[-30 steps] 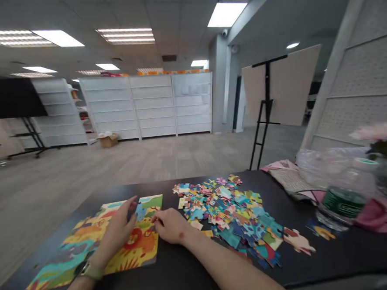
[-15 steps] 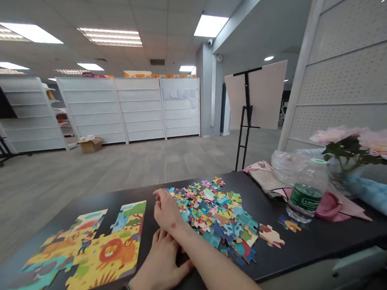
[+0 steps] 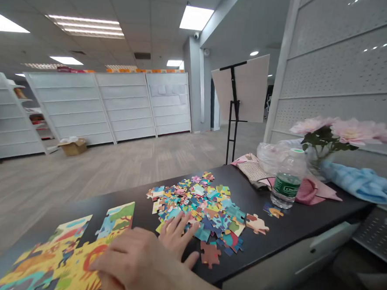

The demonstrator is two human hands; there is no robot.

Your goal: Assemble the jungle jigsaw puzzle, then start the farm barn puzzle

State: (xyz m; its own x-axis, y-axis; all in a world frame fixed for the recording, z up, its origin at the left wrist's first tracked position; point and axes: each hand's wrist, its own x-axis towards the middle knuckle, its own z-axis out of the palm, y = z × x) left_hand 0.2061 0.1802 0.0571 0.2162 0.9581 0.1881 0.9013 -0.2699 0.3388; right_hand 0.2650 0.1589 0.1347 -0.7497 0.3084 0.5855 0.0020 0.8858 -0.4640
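Observation:
My left hand (image 3: 178, 236) lies palm down on the near left side of a heap of jigsaw pieces (image 3: 209, 207), its fingers spread. In front of it crosses my right hand (image 3: 134, 261), reaching left over the partly joined jigsaw puzzle (image 3: 58, 259) with lions and yellow ground. The right fingers are bent and close together, their tips at the lion picture; what they hold, if anything, is hidden. A gap shows between two upper parts of the joined puzzle. A brown jigsaw piece (image 3: 210, 254) sits just right of my left hand.
Loose pieces, one of them cream and brown (image 3: 257, 223), lie right of the heap. Farther right on the dark table (image 3: 185, 273) stand a water bottle (image 3: 287, 181) and a vase of pink flowers (image 3: 345, 130), beside folded cloths (image 3: 362, 179). An easel (image 3: 233, 121) stands behind.
My right hand has moved from the heap's left edge left and nearer, over the joined puzzle. My left hand has moved forward onto the heap, fingers spread. The view has turned right.

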